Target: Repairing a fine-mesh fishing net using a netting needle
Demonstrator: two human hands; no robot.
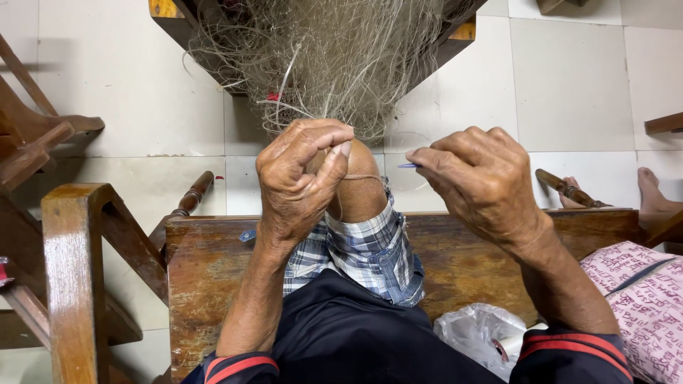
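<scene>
A tangled pale fishing net [334,57] hangs over a wooden piece at the top of the view and trails down to my raised knee [359,186]. My left hand [299,181] pinches thin net strands against the knee, with a loop of line running across it. To its right, my right hand [484,181] is closed on a small blue netting needle [408,166], whose tip points left toward the strands. My leg in checked shorts rests on a worn wooden bench [206,270].
A wooden chair arm [71,263] stands at left. A clear plastic bag [477,334] and a pink patterned cloth bag [640,299] lie on the bench at right. A bare foot [651,192] shows at the right edge on the white tiled floor.
</scene>
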